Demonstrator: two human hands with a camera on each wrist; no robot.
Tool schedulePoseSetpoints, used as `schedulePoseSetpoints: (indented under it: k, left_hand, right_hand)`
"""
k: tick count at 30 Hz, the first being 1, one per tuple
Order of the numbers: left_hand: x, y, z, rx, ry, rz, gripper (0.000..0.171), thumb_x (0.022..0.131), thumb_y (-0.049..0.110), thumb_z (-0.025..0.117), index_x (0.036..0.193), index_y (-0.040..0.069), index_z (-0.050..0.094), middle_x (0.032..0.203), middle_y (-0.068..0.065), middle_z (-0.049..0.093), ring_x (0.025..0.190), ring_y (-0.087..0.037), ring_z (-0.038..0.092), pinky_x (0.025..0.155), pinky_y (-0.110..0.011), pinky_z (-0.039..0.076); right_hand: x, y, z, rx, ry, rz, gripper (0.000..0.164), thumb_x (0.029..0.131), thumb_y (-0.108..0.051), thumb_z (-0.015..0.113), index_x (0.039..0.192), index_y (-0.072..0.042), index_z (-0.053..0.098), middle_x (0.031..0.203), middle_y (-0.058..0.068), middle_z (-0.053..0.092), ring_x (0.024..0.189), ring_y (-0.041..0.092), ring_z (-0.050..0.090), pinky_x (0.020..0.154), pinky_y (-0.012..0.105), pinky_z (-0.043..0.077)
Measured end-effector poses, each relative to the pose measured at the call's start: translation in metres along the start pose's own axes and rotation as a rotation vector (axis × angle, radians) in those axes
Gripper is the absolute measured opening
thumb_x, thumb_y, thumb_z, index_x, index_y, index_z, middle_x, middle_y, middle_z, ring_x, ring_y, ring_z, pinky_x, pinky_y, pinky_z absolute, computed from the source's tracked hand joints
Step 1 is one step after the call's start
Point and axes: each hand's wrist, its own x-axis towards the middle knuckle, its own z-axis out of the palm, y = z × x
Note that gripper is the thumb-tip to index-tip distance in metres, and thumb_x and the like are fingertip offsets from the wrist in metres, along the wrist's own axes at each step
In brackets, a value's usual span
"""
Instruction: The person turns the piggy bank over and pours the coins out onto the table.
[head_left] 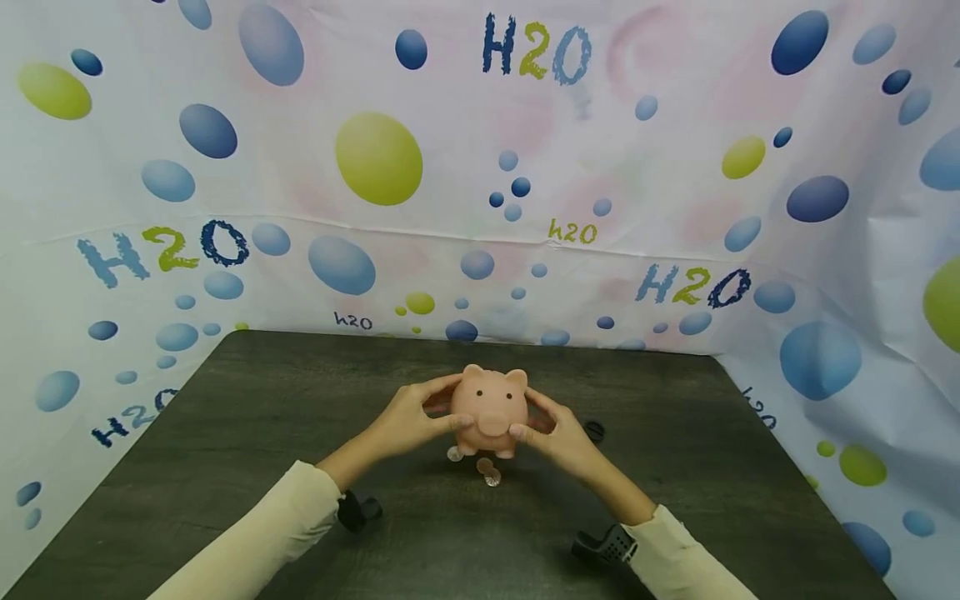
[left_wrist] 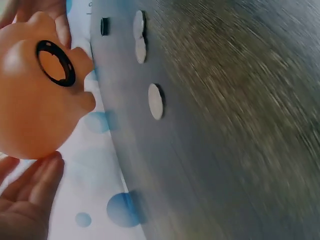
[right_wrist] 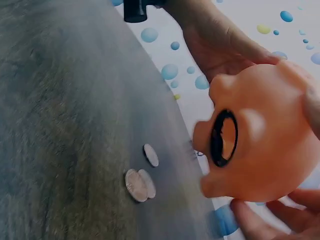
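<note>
Both hands hold a pink piggy bank [head_left: 491,408] up over the dark table, snout toward the head camera. My left hand [head_left: 408,421] grips one side of it, thumb in front and fingers behind. On the opposite side, my right hand [head_left: 566,437] grips it the same way. In the left wrist view, the underside shows a black ring [left_wrist: 71,76] around an uncovered hole. Below the piggy bank lie three coins: a single coin [left_wrist: 156,101] and two overlapping coins [right_wrist: 136,185]. Right of the bank, a round black plug [head_left: 594,431] rests on the tabletop.
The dark wood-grain table [head_left: 300,375] reaches back to a white curtain [head_left: 450,225] printed with bubbles and "H2O". The curtain also hangs along the left and right sides. Black wrist devices [head_left: 360,510] sit at both cuffs.
</note>
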Motion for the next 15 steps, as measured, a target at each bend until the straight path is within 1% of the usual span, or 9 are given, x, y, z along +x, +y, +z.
schedulePoseSetpoints:
  k: [2,4,6,9,10,12,15]
  left_hand:
    - [0.0011,-0.0001,0.0019,-0.024,0.001,-0.073,0.06,0.093,0.033,0.065,0.14,0.002,0.047,0.129,-0.018,0.059,0.113,-0.028,0.061,0.091,-0.036,0.054]
    - [0.0021,0.0001,0.0041,-0.092,-0.025,-0.166,0.059,0.096,0.039,0.059,0.14,0.001,0.048,0.128,-0.019,0.059,0.114,-0.03,0.061,0.091,-0.04,0.054]
    - [0.0027,0.0,0.0058,-0.171,-0.071,-0.259,0.062,0.097,0.044,0.054,0.14,0.0,0.047,0.132,-0.02,0.055,0.115,-0.031,0.059,0.092,-0.043,0.053]
    - [0.0025,0.0006,0.0079,-0.277,-0.148,-0.377,0.067,0.097,0.048,0.052,0.141,-0.002,0.044,0.137,-0.021,0.05,0.116,-0.031,0.058,0.094,-0.044,0.052]
    - [0.0023,0.0008,0.0084,-0.286,-0.167,-0.404,0.066,0.097,0.049,0.052,0.14,-0.001,0.045,0.136,-0.02,0.051,0.114,-0.03,0.059,0.093,-0.043,0.053]
    - [0.0022,0.0028,0.0089,-0.277,-0.199,-0.438,0.066,0.097,0.052,0.049,0.137,-0.001,0.049,0.129,-0.017,0.056,0.107,-0.028,0.062,0.089,-0.042,0.055]
    - [0.003,0.006,0.009,-0.25,-0.216,-0.459,0.066,0.097,0.056,0.045,0.129,-0.001,0.058,0.115,-0.013,0.064,0.095,-0.023,0.066,0.079,-0.039,0.059]
  right_hand:
    - [0.0002,-0.0018,0.0008,0.014,0.016,0.065,0.065,0.099,-0.026,0.057,0.15,-0.002,0.026,0.15,0.023,0.032,0.123,0.038,0.052,0.096,0.042,0.051]
    - [0.0009,-0.0026,0.0014,0.058,0.012,0.129,0.064,0.1,-0.034,0.053,0.147,0.003,0.031,0.144,0.026,0.04,0.12,0.037,0.054,0.097,0.043,0.051]
    - [0.001,-0.0027,0.0017,0.118,-0.01,0.194,0.065,0.101,-0.039,0.049,0.144,0.007,0.034,0.137,0.026,0.046,0.117,0.035,0.056,0.097,0.043,0.051]
    - [0.0004,-0.0005,0.0014,0.206,-0.053,0.301,0.067,0.101,-0.044,0.044,0.14,0.009,0.039,0.125,0.02,0.056,0.11,0.031,0.062,0.096,0.041,0.051]
    - [-0.0001,0.0005,0.0013,0.23,-0.062,0.334,0.067,0.101,-0.045,0.044,0.139,0.01,0.04,0.121,0.016,0.059,0.107,0.028,0.063,0.095,0.041,0.052]
    - [-0.001,0.0022,0.0016,0.27,-0.081,0.386,0.069,0.101,-0.049,0.041,0.138,0.009,0.043,0.116,0.011,0.062,0.103,0.026,0.065,0.094,0.04,0.053]
    - [-0.0017,0.0034,0.0027,0.313,-0.09,0.444,0.074,0.099,-0.055,0.04,0.136,0.008,0.046,0.113,0.012,0.064,0.095,0.024,0.068,0.09,0.039,0.055]
